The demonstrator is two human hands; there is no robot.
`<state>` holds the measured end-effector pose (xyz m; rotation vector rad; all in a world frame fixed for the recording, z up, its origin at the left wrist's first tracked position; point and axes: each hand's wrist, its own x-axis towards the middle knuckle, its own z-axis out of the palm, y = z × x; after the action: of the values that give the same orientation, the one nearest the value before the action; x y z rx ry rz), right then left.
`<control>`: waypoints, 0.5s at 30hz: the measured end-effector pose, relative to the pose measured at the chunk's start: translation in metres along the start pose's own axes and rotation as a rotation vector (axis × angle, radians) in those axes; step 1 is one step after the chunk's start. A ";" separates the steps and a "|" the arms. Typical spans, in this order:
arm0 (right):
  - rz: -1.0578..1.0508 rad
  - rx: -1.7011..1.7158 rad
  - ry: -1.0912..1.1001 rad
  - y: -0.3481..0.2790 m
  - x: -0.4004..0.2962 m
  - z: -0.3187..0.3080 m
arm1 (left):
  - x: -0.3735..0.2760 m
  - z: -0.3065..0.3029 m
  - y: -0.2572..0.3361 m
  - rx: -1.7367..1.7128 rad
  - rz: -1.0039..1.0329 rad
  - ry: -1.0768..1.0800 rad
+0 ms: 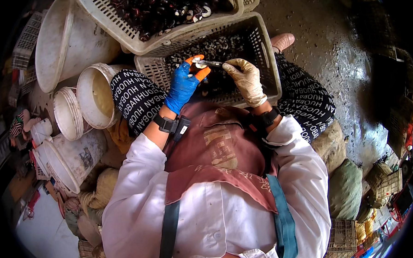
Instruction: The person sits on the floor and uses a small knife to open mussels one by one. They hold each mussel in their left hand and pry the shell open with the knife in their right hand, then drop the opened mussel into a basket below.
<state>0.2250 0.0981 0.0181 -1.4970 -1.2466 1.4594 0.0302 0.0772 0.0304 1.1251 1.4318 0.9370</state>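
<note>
My left hand, in a blue glove with orange fingertips, pinches a small whitish piece between thumb and fingers. In a pale, stained glove, my right hand grips a slim knife-like tool, its far end touching the piece. Both hands are over a perforated plastic crate holding many dark and whitish scraps. Beyond it, a second perforated crate holds glossy dark reddish-brown, chestnut-like pieces, a few with white flesh showing.
A large white tub and several white buckets stand at the left. Full sacks lie to the right, near stacked crates. The floor looks wet. A pink shoe shows past the near crate's right side.
</note>
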 end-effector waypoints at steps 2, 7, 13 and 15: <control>0.055 0.092 0.004 0.004 0.000 0.002 | 0.002 -0.001 -0.002 0.018 0.020 -0.008; 0.053 0.078 0.028 0.008 0.003 0.008 | 0.005 -0.006 0.000 0.077 0.009 -0.007; 0.051 0.133 0.060 0.015 0.004 0.018 | 0.007 -0.003 -0.002 -0.055 -0.032 0.058; 0.152 0.254 0.035 0.015 0.004 0.021 | 0.005 -0.004 0.010 -0.051 -0.099 0.039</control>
<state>0.2062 0.0944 0.0001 -1.4622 -0.9042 1.6160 0.0276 0.0848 0.0391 0.9944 1.4730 0.9251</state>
